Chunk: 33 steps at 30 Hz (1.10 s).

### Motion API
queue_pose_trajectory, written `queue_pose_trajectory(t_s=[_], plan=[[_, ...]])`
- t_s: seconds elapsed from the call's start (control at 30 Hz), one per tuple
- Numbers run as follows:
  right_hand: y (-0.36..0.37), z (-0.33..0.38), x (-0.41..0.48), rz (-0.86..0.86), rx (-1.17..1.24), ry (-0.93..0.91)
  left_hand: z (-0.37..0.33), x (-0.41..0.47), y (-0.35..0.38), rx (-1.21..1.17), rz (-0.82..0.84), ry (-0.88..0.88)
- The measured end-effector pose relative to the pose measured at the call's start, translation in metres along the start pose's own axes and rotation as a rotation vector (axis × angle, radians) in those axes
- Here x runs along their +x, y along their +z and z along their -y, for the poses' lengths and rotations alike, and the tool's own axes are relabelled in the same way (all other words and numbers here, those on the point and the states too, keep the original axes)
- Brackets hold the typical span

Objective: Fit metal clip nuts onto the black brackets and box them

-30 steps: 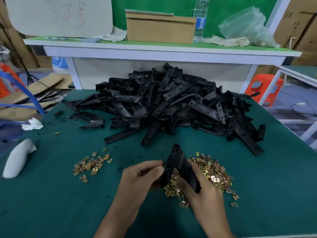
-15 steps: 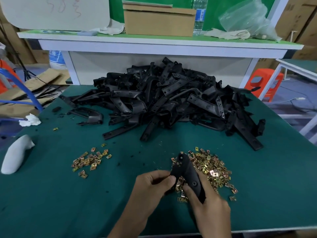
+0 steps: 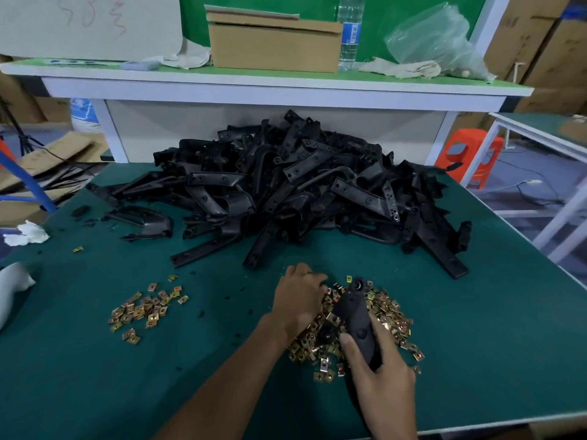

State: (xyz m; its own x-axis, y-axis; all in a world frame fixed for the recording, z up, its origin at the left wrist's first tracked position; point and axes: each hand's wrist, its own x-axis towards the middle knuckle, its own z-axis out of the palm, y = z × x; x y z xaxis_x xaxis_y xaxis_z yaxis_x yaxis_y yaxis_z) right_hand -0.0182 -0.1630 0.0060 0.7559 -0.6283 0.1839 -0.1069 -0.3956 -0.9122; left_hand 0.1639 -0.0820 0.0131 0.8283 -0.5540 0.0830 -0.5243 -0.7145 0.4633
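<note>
At the near worktop edge: our right grip (image 3: 381,373) sits just inside the front lip of the worktop (image 3: 495,360), which runs close below the wrist.
Right grip: fingers and thumb are curled round the near end of one black bracket (image 3: 352,315), with the thumb on its upper face.
Black bracket: it lies over the big nut pile (image 3: 390,316), its far end pointing away from us, just right of the left grip (image 3: 300,300).
Left grip: back upward, fingertips down in the big nut pile. We cannot tell whether they pinch a nut or only press.
Big nut pile: brass-coloured clip nuts lie under and around both grips, spilling right of the right grip and toward the front lip.
Small nut scatter (image 3: 146,309): well left of the left grip, with green mat between.
Bracket heap (image 3: 301,192): beyond both grips, with a narrow band of mat before the left grip's knuckles. Its longest pieces reach toward the worktop's right edge.
Open room: a broad stretch of mat runs right of the right grip to the slanting right edge, and another lies left of our left forearm.
Left edge: a white rag (image 3: 27,233) lies far left of the left grip.
Behind: a cardboard box (image 3: 273,46) stands on the raised shelf (image 3: 254,87) beyond the heap.
</note>
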Motion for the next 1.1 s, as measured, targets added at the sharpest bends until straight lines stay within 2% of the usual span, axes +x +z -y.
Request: queue_pose_trajectory(t_s=[0.17, 0.27, 0.4, 0.6, 0.8, 1.1], plan=[[0.003, 0.0, 0.004, 0.009, -0.002, -0.038, -0.005, 0.0, -0.01, -0.223, -0.043, -0.046], [0.004, -0.003, 0.007, 0.028, -0.011, -0.053, -0.007, -0.02, -0.031, -0.565, -0.074, -0.193], [0.005, -0.006, 0.007, 0.02, -0.011, -0.102, -0.007, -0.064, -0.055, -1.048, -0.108, -0.236], [0.004, -0.009, 0.005, 0.079, -0.06, -0.161, -0.017, -0.097, -0.073, -1.395, -0.028, -0.252], [0.005, -0.01, 0.003, 0.1, -0.091, -0.177, -0.023, -0.097, -0.083, -1.442, -0.008, -0.215], [0.005, -0.008, 0.003, 0.104, -0.152, -0.21, -0.026, -0.096, -0.088, -1.11, 0.024, -0.118]])
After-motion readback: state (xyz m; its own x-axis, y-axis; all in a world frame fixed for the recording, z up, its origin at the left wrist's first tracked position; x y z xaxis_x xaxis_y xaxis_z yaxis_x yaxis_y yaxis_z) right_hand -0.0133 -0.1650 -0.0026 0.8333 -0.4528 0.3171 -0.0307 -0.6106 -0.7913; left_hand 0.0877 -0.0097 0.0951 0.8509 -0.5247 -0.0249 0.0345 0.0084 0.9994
